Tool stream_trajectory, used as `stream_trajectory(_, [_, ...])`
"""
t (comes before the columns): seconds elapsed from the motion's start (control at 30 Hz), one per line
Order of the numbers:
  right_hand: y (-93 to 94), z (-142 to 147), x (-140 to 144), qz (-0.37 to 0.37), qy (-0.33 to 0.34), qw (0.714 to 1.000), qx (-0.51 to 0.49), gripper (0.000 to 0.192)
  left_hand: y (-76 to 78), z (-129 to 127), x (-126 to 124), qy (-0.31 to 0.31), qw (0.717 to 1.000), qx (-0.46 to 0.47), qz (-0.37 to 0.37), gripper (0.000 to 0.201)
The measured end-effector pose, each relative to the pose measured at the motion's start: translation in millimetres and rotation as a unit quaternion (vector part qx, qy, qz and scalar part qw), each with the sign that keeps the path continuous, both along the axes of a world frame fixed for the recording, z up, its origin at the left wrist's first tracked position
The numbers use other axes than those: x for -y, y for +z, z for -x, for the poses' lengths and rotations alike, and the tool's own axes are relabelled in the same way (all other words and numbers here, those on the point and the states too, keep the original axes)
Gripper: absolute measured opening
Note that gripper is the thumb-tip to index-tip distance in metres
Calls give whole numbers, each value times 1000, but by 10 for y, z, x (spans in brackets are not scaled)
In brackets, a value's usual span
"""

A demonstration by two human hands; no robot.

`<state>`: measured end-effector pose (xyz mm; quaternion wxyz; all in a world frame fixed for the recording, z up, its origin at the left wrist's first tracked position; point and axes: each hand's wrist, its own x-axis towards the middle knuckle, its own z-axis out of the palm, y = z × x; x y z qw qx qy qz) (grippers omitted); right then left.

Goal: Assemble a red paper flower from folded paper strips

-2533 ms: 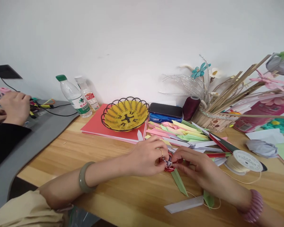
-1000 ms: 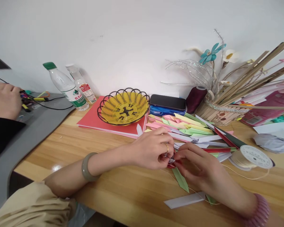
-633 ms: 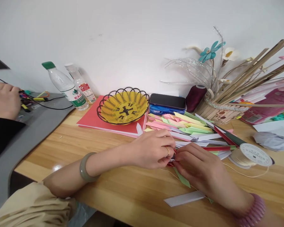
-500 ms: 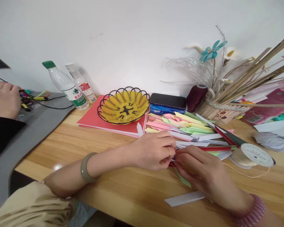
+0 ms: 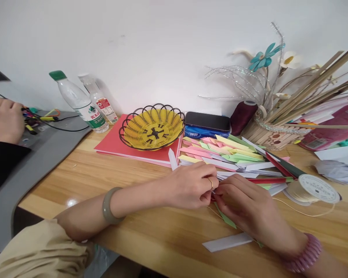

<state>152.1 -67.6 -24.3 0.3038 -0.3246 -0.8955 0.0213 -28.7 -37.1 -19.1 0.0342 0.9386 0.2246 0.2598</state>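
Your hands, left hand (image 5: 191,187) and right hand (image 5: 245,206), closed tighter mid-frame, pinching the red paper piece (image 5: 212,197), now nearly hidden; green leaf (image 5: 224,216) stayed beneath.

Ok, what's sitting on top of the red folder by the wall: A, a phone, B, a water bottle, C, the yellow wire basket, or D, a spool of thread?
C: the yellow wire basket rests on the red folder, apart from everything else.

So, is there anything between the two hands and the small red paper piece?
Nothing visible: the left hand and right hand already pinch the red paper piece between their fingers.
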Motion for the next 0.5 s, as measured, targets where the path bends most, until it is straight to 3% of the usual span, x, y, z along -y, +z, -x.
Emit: stream_trajectory(0.5, [-13, -64, 14, -52, 7, 998, 42, 10, -83, 46, -31, -3, 996, 31, -87, 12])
